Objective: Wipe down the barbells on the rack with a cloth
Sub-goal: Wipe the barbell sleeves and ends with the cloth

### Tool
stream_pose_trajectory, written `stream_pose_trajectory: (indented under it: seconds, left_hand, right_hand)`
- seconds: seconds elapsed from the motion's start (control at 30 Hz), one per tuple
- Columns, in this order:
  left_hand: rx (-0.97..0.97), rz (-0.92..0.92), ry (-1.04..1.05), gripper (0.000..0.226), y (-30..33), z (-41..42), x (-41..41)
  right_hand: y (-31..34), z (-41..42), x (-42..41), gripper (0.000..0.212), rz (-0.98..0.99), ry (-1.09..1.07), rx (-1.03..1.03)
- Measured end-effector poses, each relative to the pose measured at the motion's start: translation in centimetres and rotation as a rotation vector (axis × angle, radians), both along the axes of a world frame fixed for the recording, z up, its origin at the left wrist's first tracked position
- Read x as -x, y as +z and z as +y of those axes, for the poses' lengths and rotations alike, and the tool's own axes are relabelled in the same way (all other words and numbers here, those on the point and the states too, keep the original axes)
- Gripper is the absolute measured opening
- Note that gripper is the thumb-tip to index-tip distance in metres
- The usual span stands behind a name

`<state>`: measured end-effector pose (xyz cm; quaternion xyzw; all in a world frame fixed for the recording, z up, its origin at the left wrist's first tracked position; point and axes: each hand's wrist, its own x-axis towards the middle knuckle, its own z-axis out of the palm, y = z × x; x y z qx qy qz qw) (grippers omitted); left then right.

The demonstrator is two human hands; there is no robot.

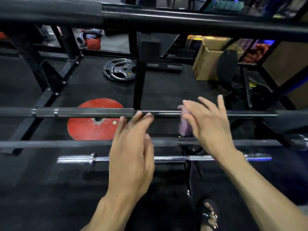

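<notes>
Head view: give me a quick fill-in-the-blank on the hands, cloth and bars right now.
1. The cloth is under the ____ hand.
2. The cloth's colour is ____.
3. The left hand reaches with straight fingers toward the dark barbell and holds ____.
4. The weight plate lying flat on the floor below that barbell is ____.

Missing words: right; purple; nothing; red

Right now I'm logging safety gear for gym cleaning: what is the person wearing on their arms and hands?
Nothing shows: the left hand and right hand are bare, with no gloves, rings, watch or wristbands, and both forearms are sleeveless as far as the picture reaches.
</notes>
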<state>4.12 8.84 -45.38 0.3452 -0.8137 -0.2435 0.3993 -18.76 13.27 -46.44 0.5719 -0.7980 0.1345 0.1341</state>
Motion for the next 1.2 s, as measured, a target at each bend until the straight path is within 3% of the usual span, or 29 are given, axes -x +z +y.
stream_pose_trajectory:
  seconds: [0.17,0.33,0.47,0.53,0.63,0.77,0.87,1.03,1.13,1.2]
  left_hand:
    - [0.064,-0.074,-0.147,0.050,-1.2,2.9,3.3]
    - [0.038,-0.171,-0.202,0.053,-2.2,4.1,8.3]
    - [0.131,-0.223,-0.246,0.053,-1.4,3.8,12.9]
    - [0.178,-0.228,-0.241,0.053,-0.7,3.3,15.0]
    - [0.202,-0.291,-0.241,0.052,0.1,2.5,17.6]
    - [0.150,-0.414,-0.278,0.046,0.8,2.3,19.2]
    - [0.102,-0.421,-0.296,0.039,1.7,2.5,19.1]
    - [0.012,-0.411,-0.308,0.035,5.1,3.5,16.8]
    - [0.024,-0.333,-0.287,0.033,7.4,5.3,15.2]
    - [-0.018,-0.282,-0.265,0.023,8.7,7.0,14.2]
  right_hand:
    - [0.8,5.0,5.2,0.047,0.074,-0.228,-0.031]
    - [0.2,5.1,6.7,0.031,0.100,-0.140,0.003]
    - [1.9,6.9,8.6,0.026,-0.056,-0.092,0.118]
    - [4.5,7.5,9.0,0.021,-0.042,-0.156,-0.009]
    - [6.3,8.4,10.7,0.020,-0.178,-0.234,-0.226]
    - [6.4,9.3,12.4,0.029,-0.213,-0.143,-0.235]
    - [7.5,10.4,13.6,0.023,-0.258,-0.076,-0.195]
    - [10.2,12.2,14.5,0.023,-0.716,0.026,0.034]
    - [11.1,13.9,14.1,0.037,-0.862,0.019,0.019]
    - [11.8,15.4,13.8,0.033,-0.938,0.030,0.033]
